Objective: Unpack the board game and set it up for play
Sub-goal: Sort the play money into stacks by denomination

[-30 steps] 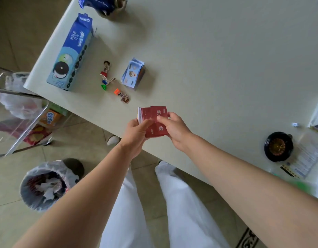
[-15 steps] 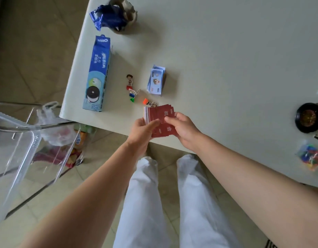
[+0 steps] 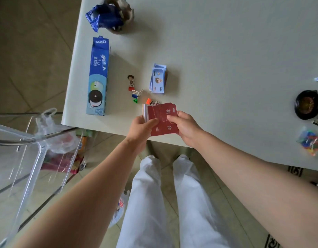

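I see the red card deck (image 3: 161,120) above the near edge of the table (image 3: 226,51) — left hand (image 3: 141,127) curled round its left side, right hand (image 3: 187,128) pinching the fanned top cards from the right, long axis pointing toward the far edge.

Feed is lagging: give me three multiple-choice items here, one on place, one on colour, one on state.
1. Where is the Oreo box? A) on the floor B) on the table near its left edge C) on a chair
2. What colour are the held cards' backs? A) red B) blue C) green
3. How are the held cards kept? A) flat on the table B) in one hand only C) gripped between left hand and right hand
Answers: 1 B, it lies left of the pawns; 2 A, red backs show; 3 C, both thumbs press them.
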